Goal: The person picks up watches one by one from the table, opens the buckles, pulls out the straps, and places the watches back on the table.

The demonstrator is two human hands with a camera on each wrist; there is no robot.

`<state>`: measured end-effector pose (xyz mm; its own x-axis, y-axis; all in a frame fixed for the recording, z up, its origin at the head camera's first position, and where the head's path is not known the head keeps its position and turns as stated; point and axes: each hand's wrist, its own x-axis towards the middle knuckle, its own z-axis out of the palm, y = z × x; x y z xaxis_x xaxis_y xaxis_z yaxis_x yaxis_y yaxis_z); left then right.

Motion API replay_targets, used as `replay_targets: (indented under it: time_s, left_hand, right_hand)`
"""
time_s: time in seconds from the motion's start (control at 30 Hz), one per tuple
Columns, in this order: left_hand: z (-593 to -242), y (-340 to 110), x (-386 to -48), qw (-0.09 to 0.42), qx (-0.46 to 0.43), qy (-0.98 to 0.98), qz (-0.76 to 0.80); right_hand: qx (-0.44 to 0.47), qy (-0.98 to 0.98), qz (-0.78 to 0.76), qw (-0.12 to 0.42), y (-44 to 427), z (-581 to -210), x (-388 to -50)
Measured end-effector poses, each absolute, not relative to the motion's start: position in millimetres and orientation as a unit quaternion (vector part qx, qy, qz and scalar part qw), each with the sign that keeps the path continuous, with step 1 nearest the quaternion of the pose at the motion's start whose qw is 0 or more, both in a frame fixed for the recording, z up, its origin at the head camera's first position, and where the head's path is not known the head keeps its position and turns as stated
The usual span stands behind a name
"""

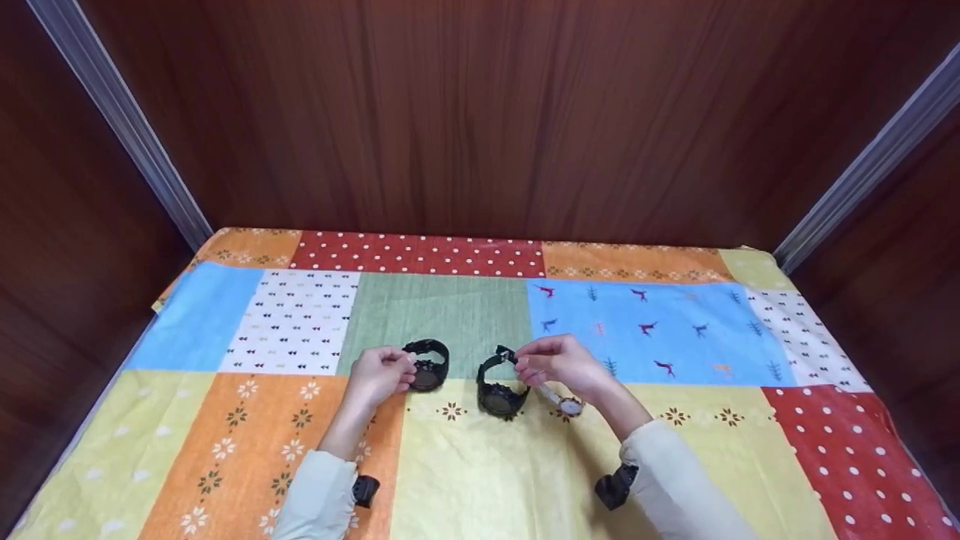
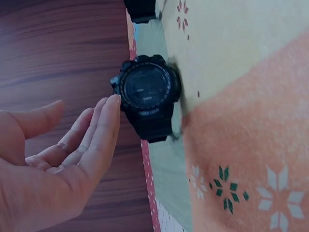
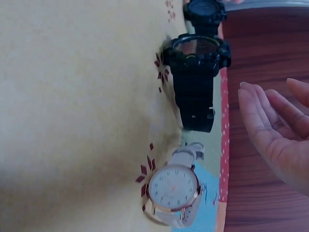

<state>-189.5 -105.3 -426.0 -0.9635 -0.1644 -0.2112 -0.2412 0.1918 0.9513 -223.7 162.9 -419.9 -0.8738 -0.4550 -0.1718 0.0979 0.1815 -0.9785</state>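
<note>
My left hand (image 1: 381,375) is beside a black watch (image 1: 426,377); in the left wrist view the hand (image 2: 72,150) has its fingers extended, a fingertip at the edge of the dark dial (image 2: 146,87), the thumb apart. A second black watch (image 1: 498,399) stands on its case with its strap looped upward. Behind that strap is my right hand (image 1: 562,367). The right wrist view has this hand (image 3: 280,130) with relaxed fingers, a gap between them and the black strap (image 3: 194,99). A white-strapped watch (image 3: 173,187) with a pale round dial lies nearest the right hand's underside.
A patchwork cloth (image 1: 465,465) covers the surface under the watches. Dark wooden panels (image 1: 480,112) rise behind it and at both sides, with grey metal strips (image 1: 124,112) at the corners. Black devices (image 1: 616,486) are strapped at both wrists.
</note>
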Motion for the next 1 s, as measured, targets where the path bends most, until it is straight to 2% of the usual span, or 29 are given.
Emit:
replay_targets:
  time_s: [0.5,1.0]
  left_hand:
    - [-443.6,-119.6,-194.2,0.002,-0.154,0.794,0.589]
    - [-453.7,-118.3,-196.7,0.028,-0.156,0.791,0.590]
  right_hand:
    - [-0.129,0.721,-0.637,0.239,134.7,-420.3,-222.6]
    - [-0.139,0.709,-0.643,0.255,108.5,-422.6,-220.9]
